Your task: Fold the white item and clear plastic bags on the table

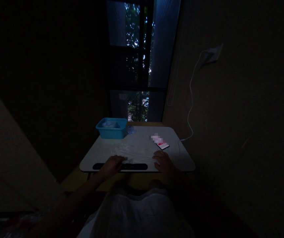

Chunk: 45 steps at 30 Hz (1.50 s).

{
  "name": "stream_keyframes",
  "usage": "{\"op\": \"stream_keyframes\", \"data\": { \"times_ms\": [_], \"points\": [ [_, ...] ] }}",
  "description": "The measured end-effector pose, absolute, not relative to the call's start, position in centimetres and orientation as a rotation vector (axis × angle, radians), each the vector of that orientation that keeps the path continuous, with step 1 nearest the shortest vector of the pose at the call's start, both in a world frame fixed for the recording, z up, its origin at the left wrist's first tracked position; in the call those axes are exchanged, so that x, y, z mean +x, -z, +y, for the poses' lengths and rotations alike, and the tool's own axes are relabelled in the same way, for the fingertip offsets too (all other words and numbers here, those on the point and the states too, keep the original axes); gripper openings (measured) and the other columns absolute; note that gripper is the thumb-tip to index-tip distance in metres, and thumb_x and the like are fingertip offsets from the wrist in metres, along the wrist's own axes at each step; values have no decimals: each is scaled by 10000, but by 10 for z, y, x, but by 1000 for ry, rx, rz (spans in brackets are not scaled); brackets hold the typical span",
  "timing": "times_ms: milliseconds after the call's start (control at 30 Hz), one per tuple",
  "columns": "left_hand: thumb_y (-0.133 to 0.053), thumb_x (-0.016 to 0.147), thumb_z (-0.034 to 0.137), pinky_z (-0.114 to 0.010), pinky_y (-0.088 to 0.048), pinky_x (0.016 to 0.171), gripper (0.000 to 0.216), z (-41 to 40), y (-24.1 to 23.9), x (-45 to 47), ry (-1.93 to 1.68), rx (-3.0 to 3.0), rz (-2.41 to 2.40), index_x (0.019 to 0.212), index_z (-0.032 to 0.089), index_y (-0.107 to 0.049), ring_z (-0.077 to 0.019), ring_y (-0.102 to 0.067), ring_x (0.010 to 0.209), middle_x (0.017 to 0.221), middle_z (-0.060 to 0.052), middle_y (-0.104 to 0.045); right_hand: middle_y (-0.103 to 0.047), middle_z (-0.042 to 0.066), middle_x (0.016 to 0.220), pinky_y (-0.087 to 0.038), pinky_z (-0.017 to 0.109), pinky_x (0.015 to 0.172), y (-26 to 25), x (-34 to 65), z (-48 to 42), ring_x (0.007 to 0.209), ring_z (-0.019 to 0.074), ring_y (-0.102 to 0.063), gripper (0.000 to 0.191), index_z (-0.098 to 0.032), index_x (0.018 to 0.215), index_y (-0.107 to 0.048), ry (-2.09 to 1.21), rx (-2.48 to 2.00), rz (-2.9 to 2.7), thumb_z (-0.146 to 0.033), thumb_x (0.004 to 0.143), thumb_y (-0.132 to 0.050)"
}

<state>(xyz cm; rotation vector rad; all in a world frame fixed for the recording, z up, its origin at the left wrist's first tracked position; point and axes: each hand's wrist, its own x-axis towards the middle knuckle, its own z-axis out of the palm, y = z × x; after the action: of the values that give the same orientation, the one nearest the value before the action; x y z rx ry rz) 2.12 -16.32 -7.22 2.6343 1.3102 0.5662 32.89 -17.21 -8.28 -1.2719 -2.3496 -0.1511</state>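
Note:
My left hand [113, 163] rests at the front of a small white folding table [142, 135], over the dark slot [137, 166] along its near edge. Its fingers are loosely bent and point right, with the tips at a thin clear plastic sheet or bag [124, 150]. The dimness hides fine detail there. To the right, my right hand [163, 160] lies on the tabletop with its fingers apart and nothing in them. Just beyond it is a phone [163, 145] with a lit screen, partly blurred out.
At the table's back left stands a blue plastic basket [112, 133] holding clear packets [110, 124], with another clear plastic piece [131, 130] beside it. A white cable [190, 96] hangs from the wall outlet [213, 54] to the table's right edge. Walls flank both sides; a window [137, 66] is ahead.

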Motion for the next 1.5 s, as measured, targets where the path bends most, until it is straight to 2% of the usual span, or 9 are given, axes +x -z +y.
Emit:
{"op": "stream_keyframes", "data": {
  "times_ms": [167,300,500,700,900,1133,1300,1400,1500],
  "points": [
    [-389,742,224,-289,-404,854,369,-158,71,28,-723,2397,1278,1056,187,-579,-173,-551,968,1065,-51,-616,-572,76,965,-326,347,817,85,331,-178,955,199,-458,218,-167,866,-595,181,-1210,-2356,-132,658,-538],
    [-415,713,338,-286,-437,801,330,-152,66,29,-753,2231,1371,882,155,-631,-185,-589,893,993,-79,-646,-591,60,869,-336,313,763,82,326,-177,863,172,-474,126,-168,777,-592,194,-1274,-2365,-143,754,-470],
    [-455,651,424,-275,-450,734,279,-149,67,24,-808,2107,1348,661,174,-577,-185,-597,827,957,-74,-655,-602,42,848,-330,290,762,84,329,-176,854,159,-476,128,-173,766,-596,187,-1339,-2325,-151,770,-470],
    [-474,636,392,-250,-436,559,237,-147,60,25,-817,1969,1411,603,166,-537,-152,-563,604,590,2,-608,-629,42,797,-352,280,750,83,332,-171,817,160,-518,160,-180,715,-611,117,-1409,-2239,-175,771,-461],
    [-520,664,347,-246,-429,445,203,-125,47,49,-982,1450,1383,643,147,-488,-117,-523,411,475,32,-525,-658,39,816,-389,245,747,71,325,-157,791,141,-569,191,-181,764,-626,-82,-1421,-2108,-194,783,-437],
    [-524,720,350,-345,-495,699,301,-98,48,67,-1151,1415,1250,916,128,-469,-189,-623,784,825,-83,-625,-663,25,763,-415,200,617,62,317,-137,681,119,-587,196,-162,787,-635,-250,-1555,-1943,-189,776,-441],
    [-555,677,357,-398,-412,865,560,-93,55,61,-1155,1859,1334,1166,147,-382,-249,-452,1115,1256,-154,-431,-669,37,765,-422,203,627,65,317,-125,694,125,-593,205,-164,745,-644,-223,-1673,-1855,-179,775,-442],
    [-550,665,422,-425,-353,915,671,-101,60,49,-954,2212,1515,1227,117,-346,-276,-389,1157,1290,-169,-387,-672,48,780,-423,213,641,68,317,-121,712,137,-596,201,-165,737,-645,-218,-1702,-1841,-180,769,-448],
    [-579,616,465,-496,-340,878,676,-112,63,37,-711,2378,1722,1189,139,-426,-333,-412,1107,1198,-169,-476,-672,54,821,-420,218,675,71,318,-120,758,143,-598,193,-170,746,-646,-212,-1724,-1823,-195,768,-456]
  ]
}}
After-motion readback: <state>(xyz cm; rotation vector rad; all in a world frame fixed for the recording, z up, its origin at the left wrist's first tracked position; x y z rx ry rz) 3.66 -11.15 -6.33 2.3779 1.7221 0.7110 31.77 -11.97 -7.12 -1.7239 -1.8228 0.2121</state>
